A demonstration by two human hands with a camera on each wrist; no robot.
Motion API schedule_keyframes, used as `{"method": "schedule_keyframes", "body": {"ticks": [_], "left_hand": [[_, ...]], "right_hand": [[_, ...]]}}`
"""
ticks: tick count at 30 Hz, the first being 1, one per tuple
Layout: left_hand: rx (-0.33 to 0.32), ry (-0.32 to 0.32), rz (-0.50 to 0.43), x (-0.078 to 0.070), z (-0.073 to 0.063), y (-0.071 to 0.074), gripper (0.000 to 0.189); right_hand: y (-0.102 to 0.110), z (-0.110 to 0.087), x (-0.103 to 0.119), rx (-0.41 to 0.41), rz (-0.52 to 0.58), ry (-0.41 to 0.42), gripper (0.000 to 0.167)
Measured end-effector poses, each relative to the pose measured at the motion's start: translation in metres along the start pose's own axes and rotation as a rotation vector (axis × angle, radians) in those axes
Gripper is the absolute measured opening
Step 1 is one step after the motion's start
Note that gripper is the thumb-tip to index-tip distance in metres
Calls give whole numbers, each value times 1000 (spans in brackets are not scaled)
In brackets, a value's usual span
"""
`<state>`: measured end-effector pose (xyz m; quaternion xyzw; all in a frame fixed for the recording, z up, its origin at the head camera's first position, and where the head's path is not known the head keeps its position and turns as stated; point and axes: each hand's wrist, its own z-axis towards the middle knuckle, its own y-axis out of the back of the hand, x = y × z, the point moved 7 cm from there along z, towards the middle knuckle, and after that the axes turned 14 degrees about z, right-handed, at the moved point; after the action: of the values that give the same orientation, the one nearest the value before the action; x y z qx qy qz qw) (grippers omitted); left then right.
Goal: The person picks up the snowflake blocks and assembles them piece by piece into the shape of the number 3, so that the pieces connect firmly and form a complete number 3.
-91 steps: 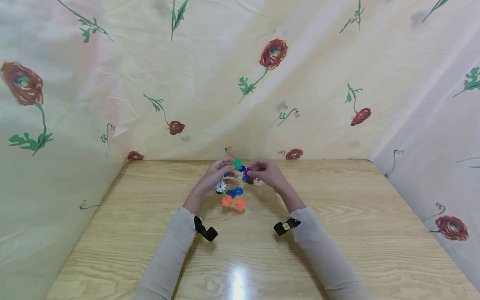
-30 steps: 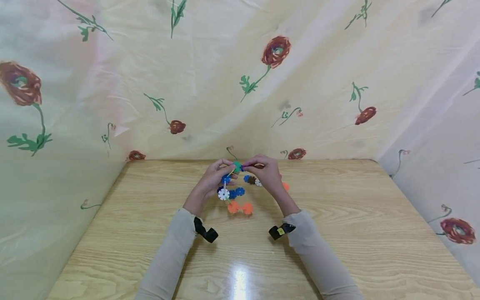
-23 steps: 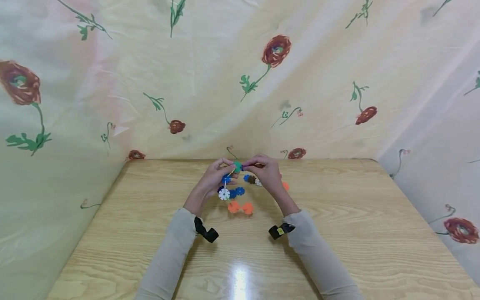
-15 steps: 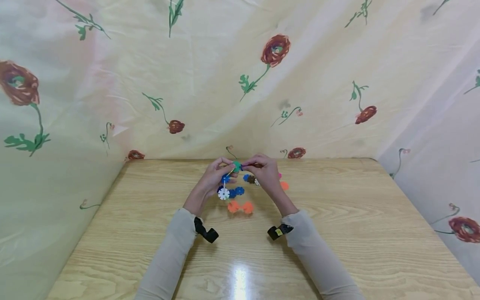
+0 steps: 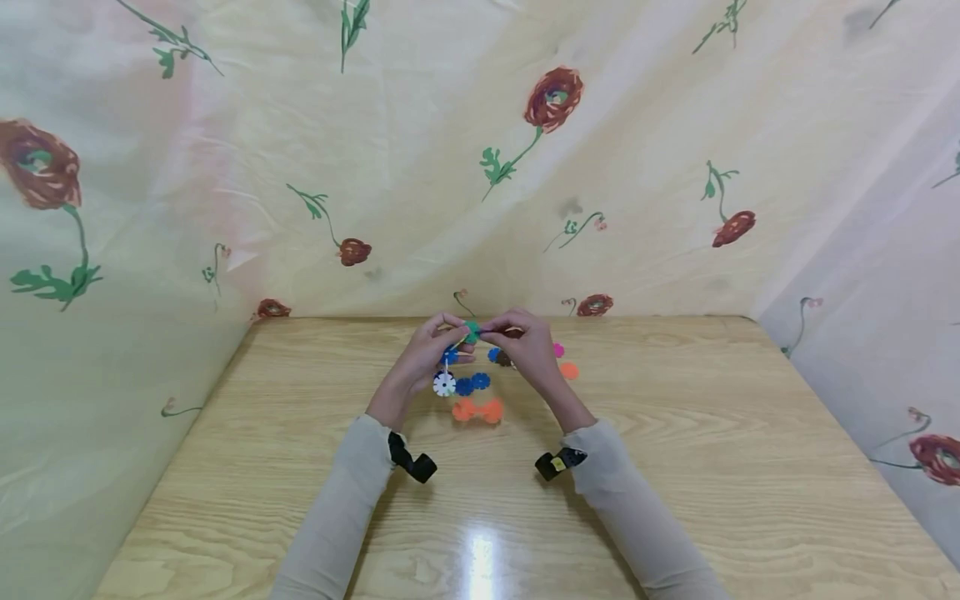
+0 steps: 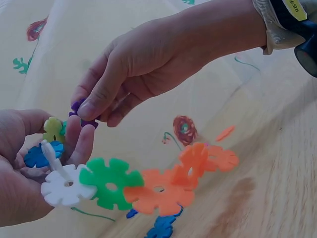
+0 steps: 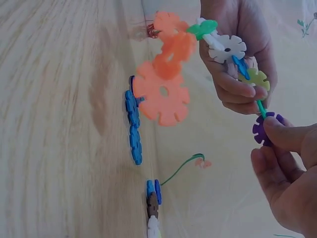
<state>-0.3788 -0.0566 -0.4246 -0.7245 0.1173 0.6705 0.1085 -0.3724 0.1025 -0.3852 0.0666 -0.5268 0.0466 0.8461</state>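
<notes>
My left hand [image 5: 423, 354] holds a chain of interlocking snowflake discs above the table, its fingers near the green disc [image 5: 471, 332] at the upper end. Below that come a yellow disc [image 6: 53, 130], a blue disc [image 6: 44, 154] and a white disc [image 6: 68, 185]. Another green disc [image 6: 111, 184] and several orange discs [image 6: 158, 191] hang at the lower end. Between thumb and fingers, my right hand [image 5: 528, 346] pinches a purple disc [image 7: 267, 129]. The purple disc meets the upper green disc's edge in the right wrist view; how deeply they interlock is unclear.
Joined blue discs [image 5: 472, 383] lie on the wooden table [image 5: 675, 467] below the hands. A row with a brown disc [image 7: 152, 204] is partly behind my right hand. Pink [image 5: 558, 350] and orange [image 5: 570, 371] discs lie right of it. A floral cloth [image 5: 420, 183] hangs behind.
My right hand has brought the purple disc leftward against the green disc. The chain's orange end has swung slightly right, and the pink and orange discs beyond my right hand have come into view.
</notes>
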Motion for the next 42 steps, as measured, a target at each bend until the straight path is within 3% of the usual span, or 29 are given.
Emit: {"method": "schedule_keyframes", "body": {"ticks": [12, 18, 23, 28, 34, 42], "left_hand": [[-25, 65, 31, 5, -1, 9, 7], [-46, 71, 58, 5, -2, 18, 11], [-37, 61, 56, 4, -2, 21, 11], [-34, 71, 63, 3, -3, 20, 12], [-33, 74, 75, 2, -3, 21, 12], [-33, 80, 74, 2, -2, 22, 14]], "right_hand": [[1, 1, -10, 162, -143, -152, 22], [1, -2, -25, 309, -236, -252, 26], [-1, -9, -40, 433, -252, -313, 28], [-3, -14, -57, 502, -279, -374, 30], [-10, -14, -71, 551, -302, -399, 37], [-19, -13, -75, 645, -324, -356, 35]]}}
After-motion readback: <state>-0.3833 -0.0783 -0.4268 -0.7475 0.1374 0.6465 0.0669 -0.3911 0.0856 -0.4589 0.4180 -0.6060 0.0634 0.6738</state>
